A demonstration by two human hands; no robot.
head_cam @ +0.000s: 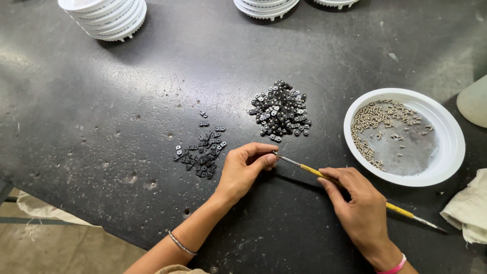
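Item: small black clip, pinched between thumb and fingertips of the left hand (242, 170), low over the dark worktop (101, 101); the piece itself is mostly hidden by the fingers.

Tool: slim yellow-handled screwdriver (314, 173), gripped by the closed right hand (357, 203), its metal tip touching the left fingertips.

Stock, left: loose scatter of black clips (202, 152), just beside the left hand.
Stock, centre: dense heap of black clips (280, 109), beyond the tool tip.
Fasteners: white dish (446, 167) of small pale screws (373, 117), to the right (whether a screw sits on the tip cannot be told).
Other: white ribbed stacks (106, 18) at the far edge; pale cloth (469, 208) at right.

Handling note: judged best done with the tool in line with the hole, the left pinch firm so the clip cannot spin, and the turning light, since such small parts slip easily.
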